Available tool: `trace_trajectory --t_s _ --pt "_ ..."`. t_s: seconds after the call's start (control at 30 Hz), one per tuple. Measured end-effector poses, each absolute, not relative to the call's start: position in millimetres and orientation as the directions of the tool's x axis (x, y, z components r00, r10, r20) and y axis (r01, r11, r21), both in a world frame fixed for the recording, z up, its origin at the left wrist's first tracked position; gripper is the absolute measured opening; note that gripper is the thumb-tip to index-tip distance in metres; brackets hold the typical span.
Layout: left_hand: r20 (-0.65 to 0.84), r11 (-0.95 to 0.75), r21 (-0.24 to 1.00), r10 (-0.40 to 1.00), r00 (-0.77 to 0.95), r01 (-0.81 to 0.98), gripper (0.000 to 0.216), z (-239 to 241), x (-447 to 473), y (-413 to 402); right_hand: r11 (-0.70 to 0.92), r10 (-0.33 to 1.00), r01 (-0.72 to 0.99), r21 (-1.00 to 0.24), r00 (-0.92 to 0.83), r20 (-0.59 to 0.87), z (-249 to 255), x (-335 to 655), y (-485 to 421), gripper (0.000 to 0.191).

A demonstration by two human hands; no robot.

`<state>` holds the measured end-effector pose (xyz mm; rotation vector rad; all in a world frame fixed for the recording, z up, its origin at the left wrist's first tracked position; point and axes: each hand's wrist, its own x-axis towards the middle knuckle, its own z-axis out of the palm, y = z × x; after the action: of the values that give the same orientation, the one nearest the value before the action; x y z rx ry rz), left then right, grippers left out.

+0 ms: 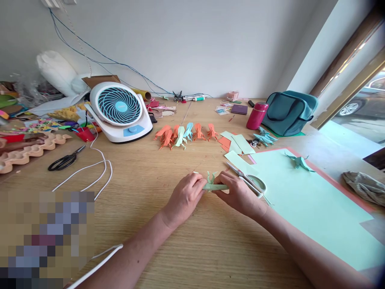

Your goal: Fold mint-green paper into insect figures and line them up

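Between my two hands is a pale green folded paper figure (211, 186) with thin leg-like points sticking up from it. My left hand (189, 189) pinches its left end, and my right hand (233, 190) pinches the right end; the fingertips partly hide the paper. Just right of my right hand lie scissors (255, 182) with pale handles, beside a cut green paper piece (240, 161). Farther back stands a row of similar folded figures: several orange ones (198, 131), a pale green one (180, 137) and a light blue one (188, 131).
A large pale green sheet (303, 192) covers the right side, with a green folded figure (300, 162) on it. Behind are a pink flask (257, 115) and a teal bag (290, 113). On the left are a fan (118, 108), black scissors (66, 159) and a white cable (105, 160).
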<state>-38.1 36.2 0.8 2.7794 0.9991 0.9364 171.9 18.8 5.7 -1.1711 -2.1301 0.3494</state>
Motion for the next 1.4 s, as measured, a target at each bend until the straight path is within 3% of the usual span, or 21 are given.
trace_trajectory --t_s 0.27,0.6,0.7,0.8,0.87,0.97,1.1,1.23,1.4 --pt "0.626 -0.818 0.042 0.469 0.623 0.574 0.021 10.6 -42.1 33.9 0.585 0.81 0.594 -0.552 -0.392 0.436 19.3 172.6 15.0 0.016" --pt "0.639 -0.831 0.082 0.467 0.611 0.55 0.024 11.4 -41.8 31.8 0.541 0.841 0.55 -0.637 -0.373 0.392 21.6 176.3 17.0 0.012" --pt "0.628 -0.829 0.146 0.5 0.597 0.54 0.022 10.6 -40.7 32.2 0.485 0.874 0.545 -0.685 -0.323 0.362 16.8 177.7 19.4 0.008" --pt "0.582 -0.795 0.309 0.592 0.558 0.522 0.019 6.5 -38.8 32.9 0.446 0.894 0.563 -0.696 -0.252 0.37 12.0 178.0 21.2 0.013" --pt "0.534 -0.751 0.44 0.66 0.529 0.493 0.019 3.0 -37.1 33.2 0.493 0.866 0.599 -0.631 -0.264 0.425 10.4 177.7 21.7 0.014" --pt "0.472 -0.673 0.582 0.737 0.484 0.457 0.021 -0.7 -34.5 33.4 0.608 0.772 0.661 -0.441 -0.362 0.522 11.0 177.7 21.5 0.006" --pt "0.417 -0.607 0.653 0.788 0.453 0.454 0.022 -1.4 -33.1 34.4 0.703 0.694 0.657 -0.271 -0.55 0.466 15.7 180.7 20.5 0.02" --pt "0.382 -0.567 0.694 0.813 0.44 0.445 0.023 -2.0 -33.7 36.6 0.76 0.65 0.562 -0.326 -0.658 0.38 21.1 184.4 21.1 0.036" --pt "0.346 -0.53 0.74 0.828 0.441 0.415 0.02 -3.4 -34.5 38.4 0.773 0.634 0.561 -0.296 -0.67 0.386 20.5 184.5 23.5 0.032"
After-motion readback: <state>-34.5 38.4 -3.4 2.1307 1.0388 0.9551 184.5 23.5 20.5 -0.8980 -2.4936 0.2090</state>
